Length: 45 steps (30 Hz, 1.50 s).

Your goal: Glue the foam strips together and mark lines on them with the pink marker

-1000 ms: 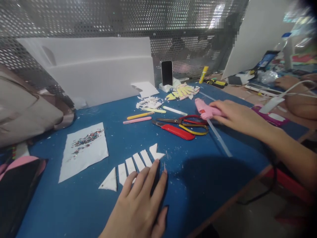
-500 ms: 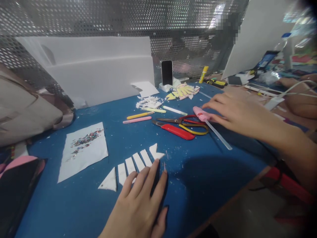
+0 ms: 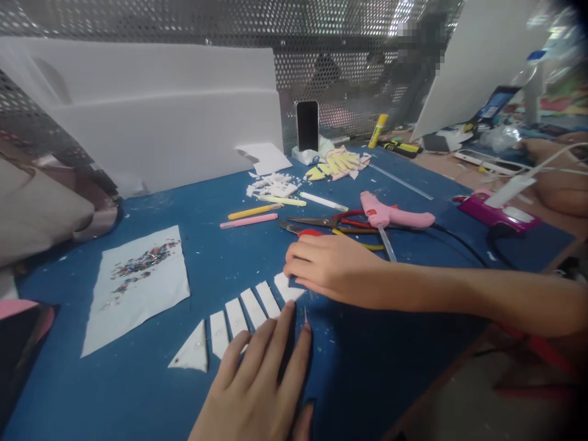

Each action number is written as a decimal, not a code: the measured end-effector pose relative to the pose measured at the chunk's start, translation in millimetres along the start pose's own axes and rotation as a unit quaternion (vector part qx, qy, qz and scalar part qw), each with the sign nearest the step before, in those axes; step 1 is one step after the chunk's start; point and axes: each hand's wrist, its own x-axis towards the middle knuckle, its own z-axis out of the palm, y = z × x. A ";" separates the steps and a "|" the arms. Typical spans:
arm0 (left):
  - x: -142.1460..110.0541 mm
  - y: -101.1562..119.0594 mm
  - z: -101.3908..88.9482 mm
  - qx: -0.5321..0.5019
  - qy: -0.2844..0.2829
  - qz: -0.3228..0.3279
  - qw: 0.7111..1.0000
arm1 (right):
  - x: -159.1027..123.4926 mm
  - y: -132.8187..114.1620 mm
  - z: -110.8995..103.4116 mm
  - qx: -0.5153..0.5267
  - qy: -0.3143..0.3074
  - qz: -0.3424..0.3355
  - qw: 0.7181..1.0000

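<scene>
White foam strips (image 3: 236, 317) lie in a row on the blue table, with a triangular head piece (image 3: 193, 350) at the left end and a notched tail piece (image 3: 281, 283) at the right, like a fish skeleton. My left hand (image 3: 261, 380) rests flat with fingers spread, its fingertips over the lower ends of the strips and at the tail piece. Curled fingers of my right hand (image 3: 333, 269) come down at the tail's upper edge; anything pinched in them is hidden. Behind that hand lies a pink glue gun (image 3: 397, 215), a clear glue stick protruding from it.
Scissors (image 3: 316, 222) and a partly hidden red cutter (image 3: 310, 232) lie beyond my right hand. Markers (image 3: 250, 220), foam scraps (image 3: 273, 185) and a paper with glitter bits (image 3: 138, 312) are further back and left. A purple power strip (image 3: 498, 211) sits at right, near another person's hand (image 3: 551, 184).
My right hand has let go of the glue gun, which lies on the table, and has moved left to the tail piece. My left hand stays over the strips. The view has shifted slightly.
</scene>
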 end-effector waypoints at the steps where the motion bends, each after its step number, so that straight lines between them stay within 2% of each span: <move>1: 0.1 1.4 1.5 -0.008 0.003 -0.013 1.000 | 0.2 -0.2 1.3 -0.001 0.002 0.005 1.000; 6: 0.4 8.5 7.6 -0.061 0.027 -0.078 0.995 | 0.8 -1.9 6.7 0.015 0.009 0.033 0.999; 12: 1.4 7.4 6.4 -0.056 0.021 -0.067 0.996 | -1.3 0.1 8.4 0.043 0.010 0.051 0.998; 36: 4.6 9.6 7.3 -0.069 0.038 -0.090 0.993 | -9.5 6.8 20.1 0.153 0.028 0.074 0.985; 45: 5.0 10.2 7.8 -0.068 0.044 -0.091 0.993 | -10.1 6.2 24.3 0.164 0.044 0.074 0.983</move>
